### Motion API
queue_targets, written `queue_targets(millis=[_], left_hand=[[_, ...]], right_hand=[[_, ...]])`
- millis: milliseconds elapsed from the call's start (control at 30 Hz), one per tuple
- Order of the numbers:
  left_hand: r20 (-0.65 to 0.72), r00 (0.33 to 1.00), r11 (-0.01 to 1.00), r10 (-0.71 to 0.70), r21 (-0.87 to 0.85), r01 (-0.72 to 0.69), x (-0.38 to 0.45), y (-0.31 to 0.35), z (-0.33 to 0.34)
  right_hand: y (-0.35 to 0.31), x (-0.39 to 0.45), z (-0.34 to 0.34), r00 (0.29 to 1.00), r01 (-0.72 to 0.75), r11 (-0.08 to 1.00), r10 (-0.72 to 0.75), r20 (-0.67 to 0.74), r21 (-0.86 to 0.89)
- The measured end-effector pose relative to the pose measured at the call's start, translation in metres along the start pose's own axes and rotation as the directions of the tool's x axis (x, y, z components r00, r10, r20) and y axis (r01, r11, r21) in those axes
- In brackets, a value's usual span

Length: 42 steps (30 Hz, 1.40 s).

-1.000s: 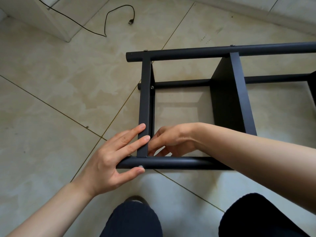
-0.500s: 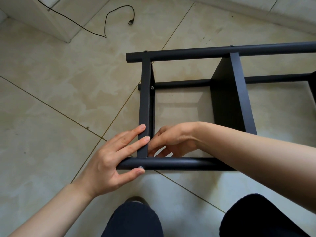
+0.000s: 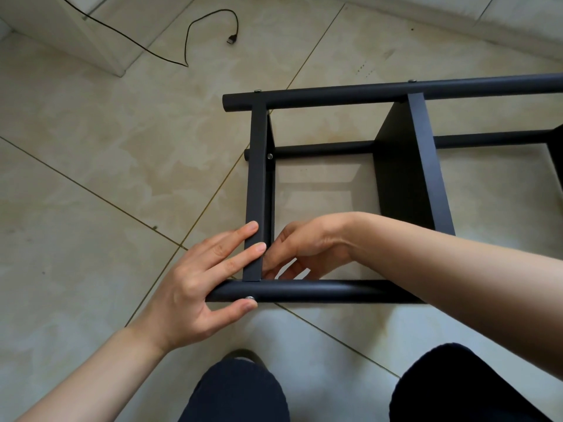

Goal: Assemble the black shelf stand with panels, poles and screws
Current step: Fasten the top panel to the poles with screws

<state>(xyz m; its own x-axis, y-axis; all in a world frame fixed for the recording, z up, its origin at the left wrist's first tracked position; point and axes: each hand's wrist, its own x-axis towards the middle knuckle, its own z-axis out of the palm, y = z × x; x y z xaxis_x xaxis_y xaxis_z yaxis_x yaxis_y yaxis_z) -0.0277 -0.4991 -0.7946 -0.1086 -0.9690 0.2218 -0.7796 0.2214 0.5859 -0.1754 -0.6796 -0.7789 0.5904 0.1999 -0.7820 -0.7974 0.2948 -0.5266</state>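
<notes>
**Hands at the near corner of the black frame**

Floor tiles (image 3: pixel 91 178) lie bare to my left of the shelf stand (image 3: pixel 335 95), which rests on its side. A black cable (image 3: pixel 189 35) trails near the white cabinet base (image 3: pixel 100 53), well apart from the work. My left hand (image 3: pixel 195 284) has straight fingers on the end panel (image 3: pixel 257 178), thumb touching the screw (image 3: pixel 250 297) in the near pole (image 3: pixel 320 290). My right hand (image 3: pixel 304 248) reaches inside the frame, fingers curled beside that panel; I cannot tell whether it holds anything. My knees (image 3: pixel 237 391) crowd the near edge.
</notes>
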Motion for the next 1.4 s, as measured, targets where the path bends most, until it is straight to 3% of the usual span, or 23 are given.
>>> queue_targets(millis=[1400], left_hand=[[-0.005, 1.0, 1.0, -0.006, -0.021, 0.006, 0.0, 0.002, 0.001]], right_hand=[[0.005, 0.004, 0.009, 0.998, 0.019, 0.999, -0.017, -0.062, 0.039]])
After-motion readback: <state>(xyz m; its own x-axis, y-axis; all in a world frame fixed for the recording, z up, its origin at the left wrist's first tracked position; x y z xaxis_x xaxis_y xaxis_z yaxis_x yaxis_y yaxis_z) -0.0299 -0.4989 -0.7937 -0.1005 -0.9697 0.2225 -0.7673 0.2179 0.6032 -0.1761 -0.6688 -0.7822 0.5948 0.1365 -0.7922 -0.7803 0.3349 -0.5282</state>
